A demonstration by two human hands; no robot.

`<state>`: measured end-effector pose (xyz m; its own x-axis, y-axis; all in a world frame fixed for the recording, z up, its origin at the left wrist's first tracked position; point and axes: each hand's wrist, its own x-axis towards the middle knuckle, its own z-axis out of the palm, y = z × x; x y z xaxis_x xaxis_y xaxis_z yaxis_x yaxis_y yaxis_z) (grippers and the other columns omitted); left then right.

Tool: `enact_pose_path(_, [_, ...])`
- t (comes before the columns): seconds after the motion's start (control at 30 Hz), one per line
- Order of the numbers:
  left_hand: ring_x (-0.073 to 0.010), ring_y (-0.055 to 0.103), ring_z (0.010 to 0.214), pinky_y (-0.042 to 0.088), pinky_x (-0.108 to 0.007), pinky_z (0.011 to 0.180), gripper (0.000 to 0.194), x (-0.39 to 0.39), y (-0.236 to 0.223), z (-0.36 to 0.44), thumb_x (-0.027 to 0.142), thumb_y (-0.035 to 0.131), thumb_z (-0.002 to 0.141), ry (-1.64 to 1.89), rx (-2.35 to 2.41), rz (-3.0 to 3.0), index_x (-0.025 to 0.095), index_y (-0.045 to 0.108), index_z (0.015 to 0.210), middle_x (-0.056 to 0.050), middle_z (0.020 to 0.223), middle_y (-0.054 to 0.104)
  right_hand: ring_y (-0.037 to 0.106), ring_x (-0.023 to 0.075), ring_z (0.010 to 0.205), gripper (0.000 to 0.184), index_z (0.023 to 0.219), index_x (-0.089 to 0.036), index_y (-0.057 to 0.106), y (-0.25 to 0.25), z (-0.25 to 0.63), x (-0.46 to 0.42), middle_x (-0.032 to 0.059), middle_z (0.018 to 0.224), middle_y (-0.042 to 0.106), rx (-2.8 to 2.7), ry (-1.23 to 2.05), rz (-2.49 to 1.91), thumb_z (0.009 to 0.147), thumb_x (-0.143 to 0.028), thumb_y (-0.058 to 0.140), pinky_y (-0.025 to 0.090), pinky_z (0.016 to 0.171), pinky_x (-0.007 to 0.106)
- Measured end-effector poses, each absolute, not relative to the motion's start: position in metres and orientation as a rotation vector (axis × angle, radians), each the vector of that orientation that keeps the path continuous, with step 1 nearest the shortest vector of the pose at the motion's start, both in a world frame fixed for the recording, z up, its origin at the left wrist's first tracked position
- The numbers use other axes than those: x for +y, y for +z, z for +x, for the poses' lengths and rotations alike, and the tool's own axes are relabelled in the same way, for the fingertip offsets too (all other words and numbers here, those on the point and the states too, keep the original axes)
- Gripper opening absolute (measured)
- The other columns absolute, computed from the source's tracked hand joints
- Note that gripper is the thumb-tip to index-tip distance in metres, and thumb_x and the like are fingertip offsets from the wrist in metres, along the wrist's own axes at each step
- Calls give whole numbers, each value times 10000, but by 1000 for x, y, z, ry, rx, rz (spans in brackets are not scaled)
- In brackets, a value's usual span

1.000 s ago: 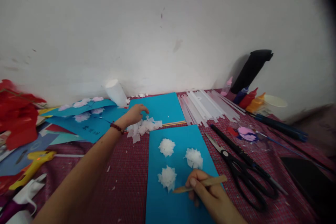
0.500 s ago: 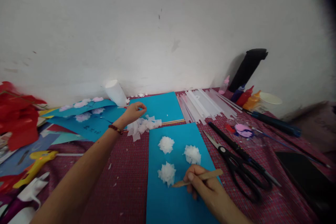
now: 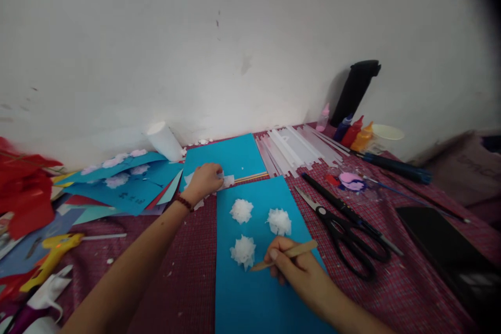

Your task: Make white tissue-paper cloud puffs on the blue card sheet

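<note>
A blue paper sheet (image 3: 258, 292) lies in front of me with three white tissue tufts (image 3: 241, 211) stuck on it. My right hand (image 3: 295, 274) rests on the sheet, closed around a wooden stick (image 3: 285, 256) whose tip points at the nearest tuft. My left hand (image 3: 203, 181) reaches to a pile of white tissue pieces (image 3: 227, 181) just beyond the sheet's far left corner, fingers closed down on them. A red bead bracelet sits on that wrist.
Black scissors (image 3: 344, 229) lie right of the sheet. White paper strips (image 3: 297, 148), paint bottles (image 3: 354, 135), a white cup and a black flask (image 3: 354, 91) stand at the back right. A yellow glue gun (image 3: 52, 255), red paper and more blue sheets (image 3: 125, 188) lie left. A dark phone (image 3: 446, 250) is at right.
My left hand has come down from above the tissue pile and closed on the pieces. The view shifted slightly right. My right hand keeps the stick by the near tuft.
</note>
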<state>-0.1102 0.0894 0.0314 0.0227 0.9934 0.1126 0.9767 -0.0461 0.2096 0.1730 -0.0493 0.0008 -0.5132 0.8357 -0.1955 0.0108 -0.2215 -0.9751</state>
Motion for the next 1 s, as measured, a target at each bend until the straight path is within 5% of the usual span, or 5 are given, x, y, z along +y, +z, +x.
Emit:
enact_pose_path(0.3, [-167,551,632,406,-264,581,85,91,46,-121,246,486,697,714,2145,1901,180,537,680,-4,635,583,466,112,493,288,715,-193,559,2,173,-46,-32,582,520,-1439,1766,-984,844,-449,524,354,475,222])
enact_pose_path(0.53, [-96,459,552,358,-218,524,170,9,80,-113,344,566,726,985,1944,1691,188,498,729,39,636,498,525,119,507,267,738,-178,610,4,178,-41,-19,588,597,-1429,1664,-933,837,-418,547,418,504,240])
enact_pose_path(0.7, [-110,500,628,403,-237,618,202,-57,63,-91,370,638,750,1006,1661,1504,180,569,736,26,687,554,636,163,680,213,789,-184,654,9,179,-45,15,683,681,-1559,1620,-859,851,-357,544,498,671,289])
enact_pose_path(1.0, [-158,556,821,422,-269,751,141,-82,26,-78,314,569,779,880,1419,1481,178,550,744,-16,872,607,639,181,711,257,728,-196,664,3,178,-56,30,711,689,-1949,1191,-867,894,-270,482,488,720,316])
